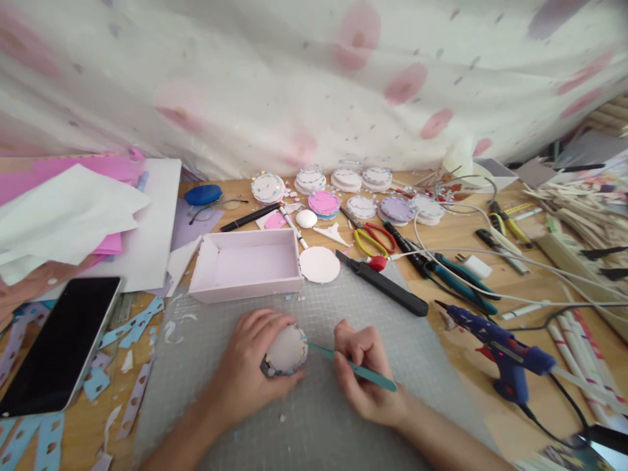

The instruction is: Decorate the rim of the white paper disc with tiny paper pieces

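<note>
My left hand (255, 360) is closed around the left side of a small round paper disc (288, 350). The disc has a pale top and a scalloped rim dotted with blue and yellowish bits. In my right hand (366, 369) is a slim pair of teal tweezers (375, 377), gripped between thumb and fingers like a pen. Their thin tip reaches left to the disc's rim; whether it touches is too small to tell. Both hands are above a grey cutting mat (235, 445). My left palm hides the disc's underside.
Behind the hands are a pale lidless box (245, 288), a white paper circle (320, 264) and a black craft knife (387, 285). Several decorated discs (324, 204) line the back. A blue glue gun (500, 347) and cables lie right; a phone (61, 347) and paper scraps lie left.
</note>
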Tool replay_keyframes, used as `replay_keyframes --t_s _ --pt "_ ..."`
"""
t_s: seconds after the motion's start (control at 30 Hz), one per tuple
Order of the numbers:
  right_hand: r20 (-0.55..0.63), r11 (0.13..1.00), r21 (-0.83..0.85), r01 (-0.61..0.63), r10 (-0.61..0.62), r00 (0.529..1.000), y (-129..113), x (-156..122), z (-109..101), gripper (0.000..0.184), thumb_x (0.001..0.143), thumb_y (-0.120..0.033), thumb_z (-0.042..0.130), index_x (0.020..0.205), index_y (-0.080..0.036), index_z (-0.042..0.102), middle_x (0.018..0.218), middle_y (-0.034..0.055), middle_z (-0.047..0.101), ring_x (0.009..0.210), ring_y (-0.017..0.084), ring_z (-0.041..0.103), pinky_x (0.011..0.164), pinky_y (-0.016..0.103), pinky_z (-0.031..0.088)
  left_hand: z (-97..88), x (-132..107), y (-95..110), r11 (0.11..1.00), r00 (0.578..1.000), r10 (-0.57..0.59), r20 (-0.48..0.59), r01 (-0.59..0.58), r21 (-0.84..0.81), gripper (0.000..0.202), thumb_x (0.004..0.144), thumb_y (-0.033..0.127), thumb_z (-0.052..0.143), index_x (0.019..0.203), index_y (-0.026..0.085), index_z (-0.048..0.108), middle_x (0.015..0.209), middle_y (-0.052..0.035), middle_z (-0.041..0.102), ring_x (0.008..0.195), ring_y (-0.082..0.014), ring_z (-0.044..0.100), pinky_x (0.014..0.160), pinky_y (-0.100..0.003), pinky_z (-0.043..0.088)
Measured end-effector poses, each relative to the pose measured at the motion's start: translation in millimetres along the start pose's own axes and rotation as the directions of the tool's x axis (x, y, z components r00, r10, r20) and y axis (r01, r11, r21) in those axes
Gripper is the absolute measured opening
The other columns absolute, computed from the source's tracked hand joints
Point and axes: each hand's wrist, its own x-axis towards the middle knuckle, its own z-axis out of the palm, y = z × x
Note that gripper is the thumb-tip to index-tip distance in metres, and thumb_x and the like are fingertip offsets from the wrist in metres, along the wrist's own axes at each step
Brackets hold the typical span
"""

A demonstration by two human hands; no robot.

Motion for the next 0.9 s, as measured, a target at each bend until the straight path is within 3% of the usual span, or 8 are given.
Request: replay_keyframes --t_s 0.9 --pt "-0.013 0.997 -0.066 0.04 -0.041 0.999 -0.9 2.4 0.0 0.02 0.087 -0.009 0.041 0.083 -0.024 0.029 0.065 -0.0049 0.037 0.059 0.014 0.034 0.06 0.033 0.033 -2.2 1.1 2.1 1.0 0.999 -0.015 0.037 0.016 -0.009 0.056 0.07 0.029 0.075 0.119 0.022 0.049 0.114 -0.0101 0.062 0.108 -0.0291 0.055 0.093 -0.047 0.044"
